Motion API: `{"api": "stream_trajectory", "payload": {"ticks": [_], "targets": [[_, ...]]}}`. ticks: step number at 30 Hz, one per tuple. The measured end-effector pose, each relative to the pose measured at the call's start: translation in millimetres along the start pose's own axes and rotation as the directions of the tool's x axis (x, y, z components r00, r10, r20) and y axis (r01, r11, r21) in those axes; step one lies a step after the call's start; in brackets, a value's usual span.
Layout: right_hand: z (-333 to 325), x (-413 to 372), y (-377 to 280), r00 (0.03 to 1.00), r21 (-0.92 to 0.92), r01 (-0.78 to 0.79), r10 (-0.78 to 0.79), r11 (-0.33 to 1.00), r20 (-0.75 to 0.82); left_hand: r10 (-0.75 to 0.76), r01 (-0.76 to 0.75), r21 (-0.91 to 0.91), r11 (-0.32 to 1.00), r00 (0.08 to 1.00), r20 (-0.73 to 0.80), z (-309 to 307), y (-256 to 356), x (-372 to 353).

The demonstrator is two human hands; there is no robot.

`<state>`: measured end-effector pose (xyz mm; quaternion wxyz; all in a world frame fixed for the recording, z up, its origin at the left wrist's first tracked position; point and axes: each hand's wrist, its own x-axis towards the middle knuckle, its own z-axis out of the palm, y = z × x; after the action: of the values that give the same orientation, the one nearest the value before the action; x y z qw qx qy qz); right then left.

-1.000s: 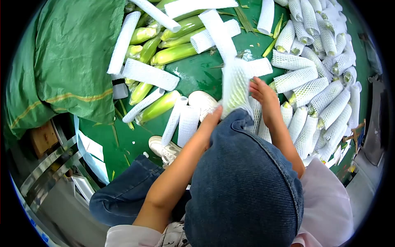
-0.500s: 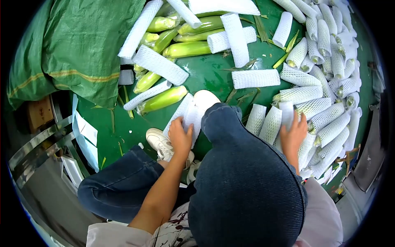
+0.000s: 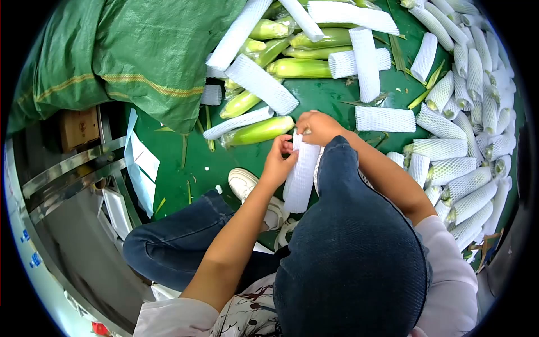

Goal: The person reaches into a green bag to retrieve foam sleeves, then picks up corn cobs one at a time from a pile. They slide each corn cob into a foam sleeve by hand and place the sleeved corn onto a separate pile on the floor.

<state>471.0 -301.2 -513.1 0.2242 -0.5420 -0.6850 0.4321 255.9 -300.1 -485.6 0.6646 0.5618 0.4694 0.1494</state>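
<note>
A white foam net sleeve [image 3: 302,177] hangs between my hands, its upper end at my fingertips. My left hand [image 3: 281,163] has its fingers closed on the left side of that upper end. Across from it, my right hand [image 3: 321,128] pinches the top edge. An ear of corn [image 3: 261,132] in green husk and clear wrap lies just beyond my left hand, beside a flattened sleeve [image 3: 238,123]. Farther off are more wrapped ears [image 3: 297,68], with loose sleeves [image 3: 262,84] lying over them.
On the right, sleeved ears of corn [image 3: 471,185] are piled up. A green woven sack [image 3: 151,50] fills the upper left, above a metal frame [image 3: 73,180]. Husk scraps [image 3: 429,84] lie on the green floor [image 3: 174,163]. My knee [image 3: 342,154] and shoe [image 3: 242,182] are close by.
My right hand has left the sleeved corn on the right and come over to the foam sleeve. My left hand has raised the sleeve's upper end. The view has shifted slightly.
</note>
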Motion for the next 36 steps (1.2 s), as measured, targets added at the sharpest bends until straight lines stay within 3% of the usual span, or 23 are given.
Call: {"api": "stream_trajectory", "payload": {"ticks": [1, 3, 5, 7, 9, 10, 13, 14, 16, 17, 19, 20, 21, 22, 23, 24, 25, 26, 27, 29, 32, 34, 36], "targets": [[-7.3, -0.6, -4.3, 0.994, 0.111, 0.06, -0.049, 0.992, -0.094, 0.045, -0.037, -0.105, 0.994, 0.996, 0.072, -3.1, -1.8, 5.2], [-33.2, -7.7, -28.1, 0.952, 0.314, 0.194, -0.101, 0.929, -0.288, 0.059, -0.06, -0.262, 0.963, 0.998, -0.013, -6.1, 44.7, 9.3], [-53.7, -8.3, -58.0, 0.982, 0.817, -0.003, 0.157, 0.577, -0.107, 0.249, -0.224, -0.268, 0.937, 0.967, 0.061, -12.4, 88.8, 15.9], [-59.4, 4.8, -71.0, 0.981, 0.916, 0.02, 0.17, 0.402, -0.095, 0.317, -0.308, -0.077, 0.948, 0.93, 0.188, -21.5, 97.3, 37.2], [-46.2, 22.4, -70.0, 0.918, 0.841, 0.125, 0.259, 0.527, -0.299, 0.253, -0.242, -0.16, 0.957, 0.966, 0.051, -21.2, 103.9, 53.5], [-42.7, 29.3, -73.9, 0.873, 0.793, 0.165, 0.288, 0.587, -0.394, 0.316, -0.32, -0.152, 0.935, 0.948, -0.048, -19.0, 103.4, 59.5], [-42.3, 37.7, -79.5, 0.802, 0.818, 0.342, 0.309, 0.463, -0.511, 0.1, -0.139, -0.366, 0.92, 0.987, -0.124, -18.4, 100.8, 45.6], [-45.1, 35.9, -76.8, 0.872, 0.895, 0.289, 0.293, 0.34, -0.393, -0.045, -0.028, -0.405, 0.914, 0.985, -0.169, -16.4, 113.0, 34.2], [-45.0, 37.6, -103.4, 0.869, 0.958, 0.271, 0.451, -0.092, -0.202, -0.196, -0.049, -0.645, 0.763, 0.933, -0.303, -16.9, 76.3, 37.8], [-46.0, 37.7, -115.7, 0.864, 0.913, 0.266, 0.497, -0.308, -0.085, -0.087, -0.3, -0.721, 0.624, 0.891, -0.446, -5.4, 78.2, 29.4], [-1.3, 30.2, -74.6, 0.906, 0.88, -0.122, 0.311, -0.459, 0.287, -0.305, -0.108, -0.841, 0.531, 0.901, -0.308, -35.2, 53.8, 24.3], [6.1, 23.1, -66.7, 0.889, 0.973, -0.212, 0.396, -0.093, 0.231, -0.409, 0.039, -0.885, 0.464, 0.895, -0.175, -60.5, 38.1, 23.1], [11.4, 14.5, -60.5, 0.877, 0.911, -0.299, 0.458, 0.283, 0.146, -0.5, 0.185, -0.907, 0.378, 0.865, -0.032, -77.8, 30.7, 21.8], [15.5, 7.1, -56.0, 0.875, 0.703, -0.372, 0.482, 0.607, 0.047, -0.496, 0.299, -0.796, 0.527, 0.868, -0.003, -84.4, 38.7, 15.5], [18.9, 2.6, -55.1, 0.884, 0.385, -0.412, 0.464, 0.826, -0.049, -0.527, 0.382, -0.719, 0.581, 0.849, 0.026, -89.7, 48.9, 6.0], [22.2, 1.4, -53.8, 0.904, 0.006, -0.411, 0.409, 0.911, -0.128, -0.497, 0.431, -0.62, 0.656, 0.865, 0.076, -90.2, 52.4, -4.7], [17.9, 4.7, -53.8, 0.842, 0.054, -0.445, 0.438, 0.894, -0.315, -0.471, 0.466, -0.51, 0.723, 0.872, 0.129, -89.7, 55.1, -11.9], [20.1, 9.8, -50.1, 0.815, 0.049, -0.457, 0.44, 0.888, -0.378, -0.414, 0.402, -0.433, 0.807, 0.908, 0.07, -81.0, 57.7, -13.0], [24.4, 17.3, -45.9, 0.784, 0.048, -0.467, 0.438, 0.883, -0.44, -0.41, 0.375, -0.202, 0.905, 0.897, -0.169, -84.0, 39.6, -5.9], [35.1, 36.0, -34.1, 0.806, 0.062, -0.462, 0.448, 0.885, -0.386, -0.183, 0.222, -0.003, 0.975, 0.795, -0.579, -85.7, 23.7, 10.5], [44.6, 54.2, -15.0, 0.801, 0.136, -0.431, 0.448, 0.892, -0.397, -0.528, 0.525, -0.189, 0.829, 0.628, -0.572, -70.6, 32.6, 22.1], [39.0, 57.6, -11.0, 0.749, 0.302, -0.394, 0.494, 0.868, -0.443, -0.558, 0.439, -0.345, 0.829, 0.679, -0.477, -70.3, 25.8, 21.9], [17.1, 46.1, -41.5, 0.757, 0.476, -0.211, 0.451, 0.854, -0.472, -0.566, 0.319, -0.524, 0.79, 0.71, -0.419, -66.8, 29.7, 17.2]]}}
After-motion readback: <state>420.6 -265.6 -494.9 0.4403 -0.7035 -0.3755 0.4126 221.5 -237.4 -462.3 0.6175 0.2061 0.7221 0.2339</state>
